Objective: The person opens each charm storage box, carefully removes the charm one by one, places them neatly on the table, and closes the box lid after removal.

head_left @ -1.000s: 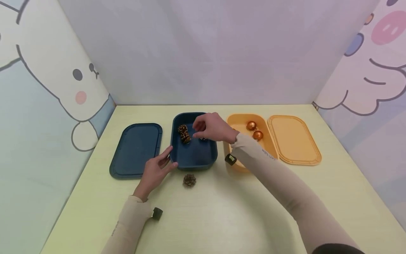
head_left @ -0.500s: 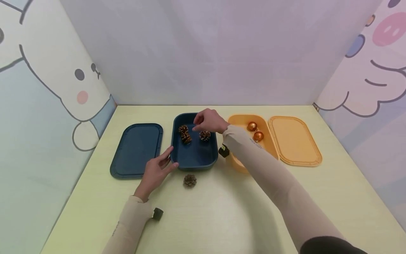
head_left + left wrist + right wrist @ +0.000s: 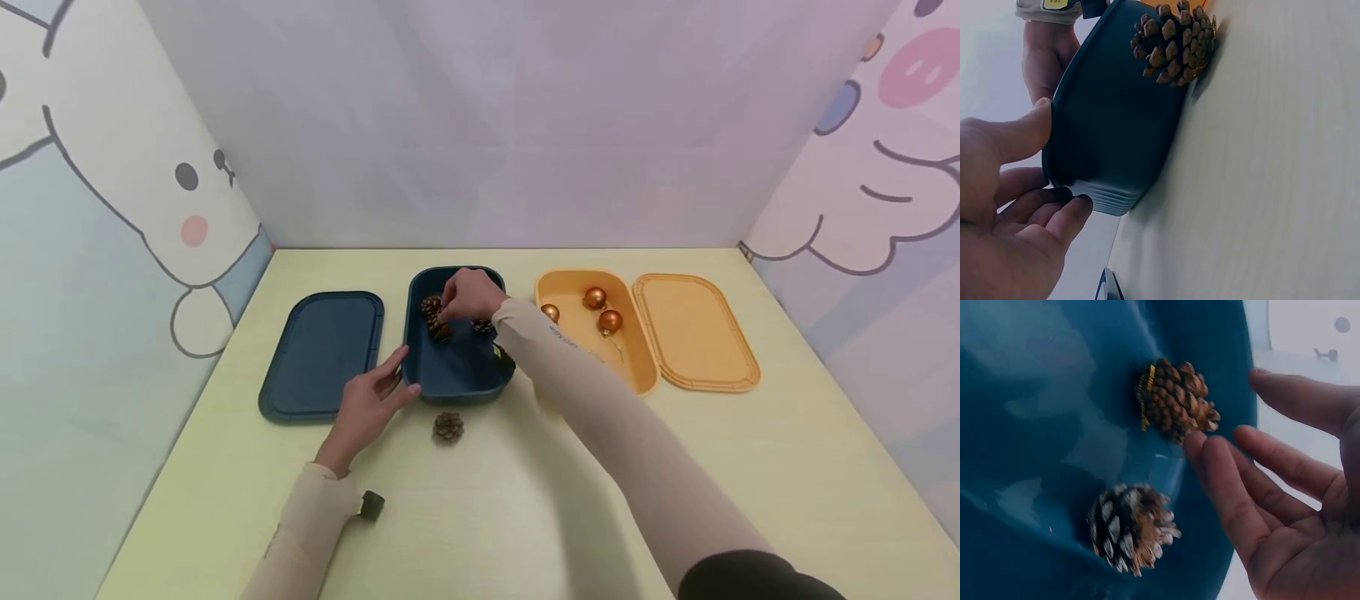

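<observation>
My left hand (image 3: 367, 408) holds the near left corner of the dark blue box (image 3: 457, 375), its thumb and fingers set on either side of that corner. Inside the box, my right hand (image 3: 474, 296) reaches toward brown pine cones (image 3: 433, 312) on the left. In the right wrist view its fingers are spread, and the fingertips are at a pine cone (image 3: 1175, 400) with gold cord; whether they touch it I cannot tell. A white-tipped pine cone (image 3: 1132, 528) lies beside it. Another pine cone (image 3: 448, 427) sits on the table in front of the box.
A dark blue lid (image 3: 322, 357) lies left of the box. To the right stands a yellow box (image 3: 633, 358) holding several copper baubles (image 3: 610, 322), partly covered by my right sleeve. Beyond it lies a yellow lid (image 3: 697, 333). Walls border the table's back and sides.
My right hand has shifted left and slightly down within the blue box, from near the white-tipped pine cone to the brown ones. The left hand stays at its corner.
</observation>
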`<state>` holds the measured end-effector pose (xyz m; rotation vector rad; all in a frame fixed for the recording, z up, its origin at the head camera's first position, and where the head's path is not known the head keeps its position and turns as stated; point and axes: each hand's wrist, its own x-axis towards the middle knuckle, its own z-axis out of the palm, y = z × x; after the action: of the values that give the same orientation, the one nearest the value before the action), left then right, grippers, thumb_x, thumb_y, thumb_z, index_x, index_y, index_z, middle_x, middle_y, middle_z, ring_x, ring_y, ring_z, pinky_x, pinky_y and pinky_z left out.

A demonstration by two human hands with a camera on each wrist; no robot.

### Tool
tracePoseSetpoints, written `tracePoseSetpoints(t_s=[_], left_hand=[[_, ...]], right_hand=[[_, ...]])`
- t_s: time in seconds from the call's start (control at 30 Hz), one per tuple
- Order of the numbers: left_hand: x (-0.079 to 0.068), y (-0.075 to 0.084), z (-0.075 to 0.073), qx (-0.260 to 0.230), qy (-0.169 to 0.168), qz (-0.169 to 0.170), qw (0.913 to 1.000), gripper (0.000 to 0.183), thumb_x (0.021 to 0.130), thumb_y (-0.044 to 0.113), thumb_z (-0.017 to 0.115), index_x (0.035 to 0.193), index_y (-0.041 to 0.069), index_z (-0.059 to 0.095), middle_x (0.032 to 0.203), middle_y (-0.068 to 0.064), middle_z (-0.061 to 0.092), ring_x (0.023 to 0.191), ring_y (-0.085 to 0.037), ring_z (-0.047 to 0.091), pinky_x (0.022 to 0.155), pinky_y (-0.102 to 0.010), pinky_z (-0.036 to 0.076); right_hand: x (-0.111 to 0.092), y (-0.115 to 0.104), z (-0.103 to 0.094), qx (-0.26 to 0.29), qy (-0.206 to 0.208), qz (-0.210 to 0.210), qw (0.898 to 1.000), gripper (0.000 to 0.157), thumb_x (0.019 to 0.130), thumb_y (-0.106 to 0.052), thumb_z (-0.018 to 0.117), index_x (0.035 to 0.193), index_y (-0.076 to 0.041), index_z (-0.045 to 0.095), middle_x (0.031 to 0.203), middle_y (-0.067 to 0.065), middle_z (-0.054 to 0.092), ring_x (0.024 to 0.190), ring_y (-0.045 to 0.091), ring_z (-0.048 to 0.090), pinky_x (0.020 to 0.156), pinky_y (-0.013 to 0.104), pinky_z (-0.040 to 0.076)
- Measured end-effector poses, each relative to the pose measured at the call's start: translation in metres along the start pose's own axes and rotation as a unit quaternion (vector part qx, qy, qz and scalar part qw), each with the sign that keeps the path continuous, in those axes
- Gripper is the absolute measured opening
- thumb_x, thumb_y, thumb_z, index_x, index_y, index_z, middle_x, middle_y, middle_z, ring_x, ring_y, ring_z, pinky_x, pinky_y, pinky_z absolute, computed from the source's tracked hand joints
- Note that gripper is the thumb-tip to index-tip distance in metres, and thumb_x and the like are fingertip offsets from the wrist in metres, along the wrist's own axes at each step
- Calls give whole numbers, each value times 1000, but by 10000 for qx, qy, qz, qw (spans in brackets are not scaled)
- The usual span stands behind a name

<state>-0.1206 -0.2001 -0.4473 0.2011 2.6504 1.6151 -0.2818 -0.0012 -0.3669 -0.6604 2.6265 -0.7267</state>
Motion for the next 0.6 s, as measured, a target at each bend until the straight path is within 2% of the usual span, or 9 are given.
tracePoseSetpoints(t_s=[0.17,0.3,0.6], left_hand=[[1,-2,1,5,-12,-4,10000,66,95,31,69,154,19,41,161,-4,37,138,-27,51,105,-39,49],[2,-3,1,52,26,-13,10000,67,94,31,70,154,18,42,161,-4,37,137,-27,51,105,-39,49],[1,0,1,58,49,-29,10000,66,94,30,70,153,18,43,161,-6,37,137,-28,52,106,-39,49]], right_hand=[[5,-2,9,-278,46,91,9996,14,89,-25,77,90,-11,76,94,5,75,81,18,62,71,28,50],[7,-2,15,-231,-4,229,9995,15,88,-26,78,86,-11,76,91,5,74,79,18,60,69,27,48],[11,-7,25,-209,-116,435,9988,19,86,-28,80,94,-11,76,92,4,75,82,17,64,77,27,56]])
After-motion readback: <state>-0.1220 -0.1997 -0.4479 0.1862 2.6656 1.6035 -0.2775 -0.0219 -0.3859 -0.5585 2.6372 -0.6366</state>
